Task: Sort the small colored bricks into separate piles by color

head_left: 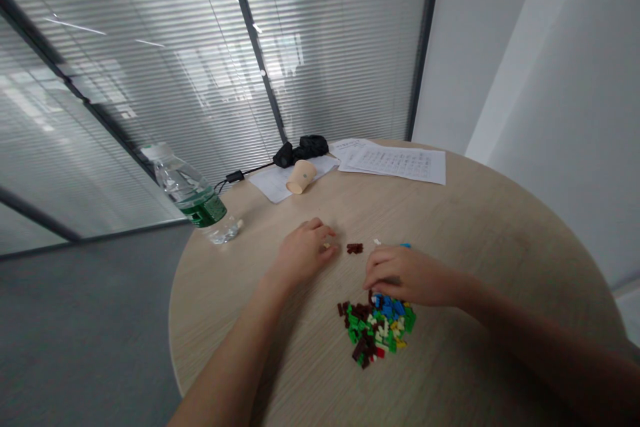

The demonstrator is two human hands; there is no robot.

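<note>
My left hand rests on the table with its fingers loosely curved and apart. A small cream brick shows in the gap between thumb and fingers; whether they touch it is unclear. Just right of that hand lies a small cluster of dark brown bricks. My right hand reaches in from the right, fingertips pinched together at the far edge of a pile of small toy bricks. The pile mixes brown, green, blue, cream, yellow and red. What the pinch holds is hidden. A white piece and a blue piece lie beyond this hand.
On the round wooden table, a water bottle stands at the left edge. A paper cup lies on its side on paper. Behind are a black bundle with a cord and printed sheets. A blind-covered glass partition stands beyond.
</note>
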